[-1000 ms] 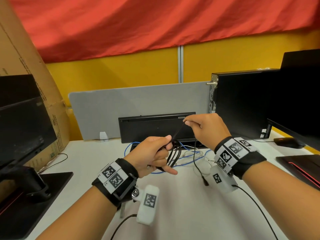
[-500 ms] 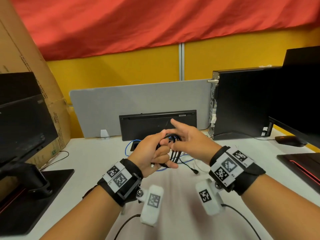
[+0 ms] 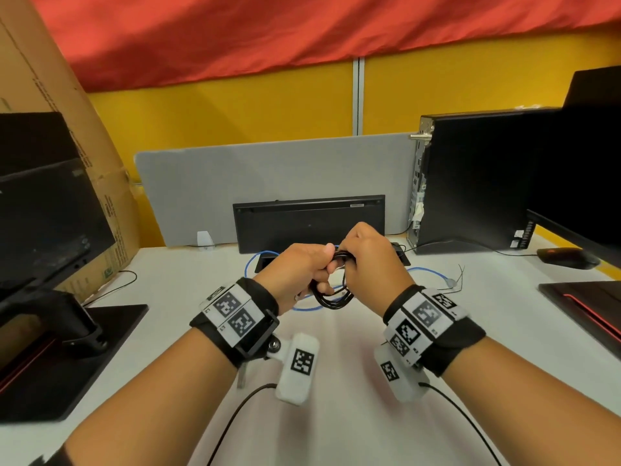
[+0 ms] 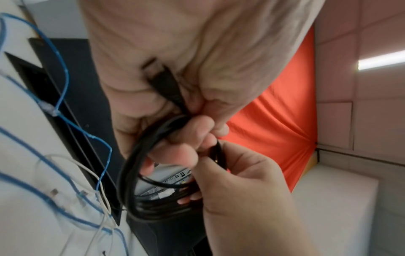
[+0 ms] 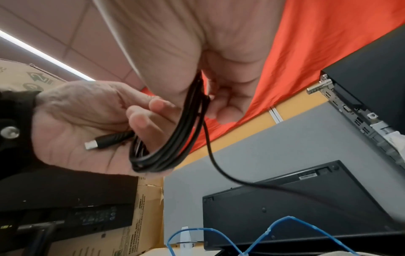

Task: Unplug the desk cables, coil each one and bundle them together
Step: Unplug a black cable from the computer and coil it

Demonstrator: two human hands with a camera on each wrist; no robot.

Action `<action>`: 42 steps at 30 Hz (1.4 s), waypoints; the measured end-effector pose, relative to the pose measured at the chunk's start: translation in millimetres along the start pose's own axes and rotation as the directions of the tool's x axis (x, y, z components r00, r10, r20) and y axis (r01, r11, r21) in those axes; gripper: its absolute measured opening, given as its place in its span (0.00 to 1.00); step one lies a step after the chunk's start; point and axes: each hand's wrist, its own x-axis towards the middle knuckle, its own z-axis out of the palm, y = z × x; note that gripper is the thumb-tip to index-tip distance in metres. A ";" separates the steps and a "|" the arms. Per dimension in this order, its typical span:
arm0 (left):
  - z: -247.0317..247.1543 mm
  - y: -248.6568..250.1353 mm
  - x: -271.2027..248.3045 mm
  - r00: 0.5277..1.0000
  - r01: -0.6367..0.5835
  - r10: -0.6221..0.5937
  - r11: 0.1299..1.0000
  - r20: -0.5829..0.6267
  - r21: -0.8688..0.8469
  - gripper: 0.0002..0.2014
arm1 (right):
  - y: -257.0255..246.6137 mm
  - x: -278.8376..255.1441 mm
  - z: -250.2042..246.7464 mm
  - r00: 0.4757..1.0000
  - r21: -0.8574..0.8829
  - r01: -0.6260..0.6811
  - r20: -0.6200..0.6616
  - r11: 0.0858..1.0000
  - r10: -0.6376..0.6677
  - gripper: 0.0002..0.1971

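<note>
above the white counter (image 3: 188, 290), the left hand (image 3: 295, 270) grips a coiled black usb cable (image 3: 331, 299) to keep its loops together; the right hand (image 3: 366, 260) pinches its loose end, probably to wrap it.

Black cable (image 3: 331, 299) smooth, slightly glossy plastic jacket; its plug (image 5: 105, 141) ribbed matt plastic with bare metal tip. Blue cable (image 4: 63, 72) thin matt plastic. Desk (image 3: 188, 274) smooth matt white. Divider (image 3: 268, 183) grey felt-like cloth. Red drape (image 3: 302, 31) wrinkled cloth. Box (image 3: 43, 79) rough cardboard.
</note>
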 end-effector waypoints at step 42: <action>-16.9 -19.0 27.1 0.842 -0.071 0.242 0.936 -0.482 0.346 0.22 | -6.0 -20.8 -27.4 0.948 0.554 -0.306 0.105 0.774 0.299 0.10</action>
